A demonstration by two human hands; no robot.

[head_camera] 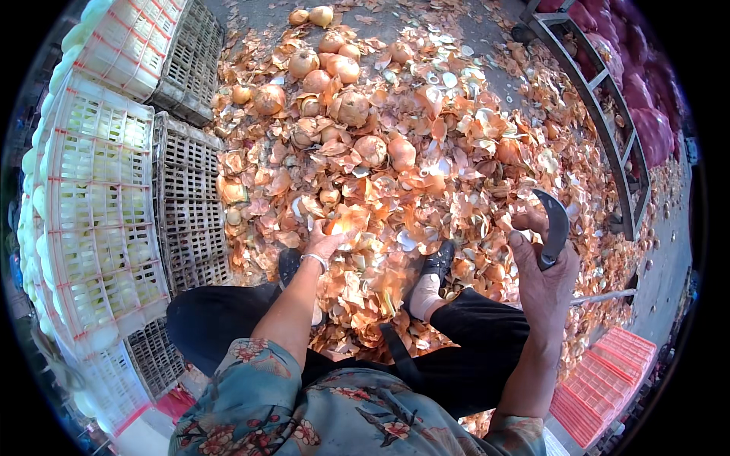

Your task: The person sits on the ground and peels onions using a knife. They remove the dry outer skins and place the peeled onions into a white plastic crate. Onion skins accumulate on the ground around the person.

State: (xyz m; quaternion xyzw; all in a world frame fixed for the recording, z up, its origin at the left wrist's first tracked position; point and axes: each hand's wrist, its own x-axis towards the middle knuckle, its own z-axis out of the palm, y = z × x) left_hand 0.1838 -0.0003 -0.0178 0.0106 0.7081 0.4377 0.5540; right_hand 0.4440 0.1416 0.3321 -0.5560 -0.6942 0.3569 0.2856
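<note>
My left hand [326,244], with a bracelet at the wrist, reaches down between my feet and grips a sunlit brown onion [347,221]. Part of that onion is hidden by my fingers and blurs into the loose skins around it. On the right, my raised right hand [544,279] holds a small knife with a curved, hooked blade [554,222]. The blade points up and away from me, and the thumb and forefinger stand apart beside it. Unpeeled onions [349,108] lie in a loose group beyond my left hand, among papery onion skins [456,194].
At the left, white plastic crates [102,194] of peeled onions stand beside dark slatted crates [191,199]. A metal frame [604,97] and red mesh sacks [650,131] are at the far right. Red plastic crates [604,382] sit lower right. My shoes [438,259] rest among the skins.
</note>
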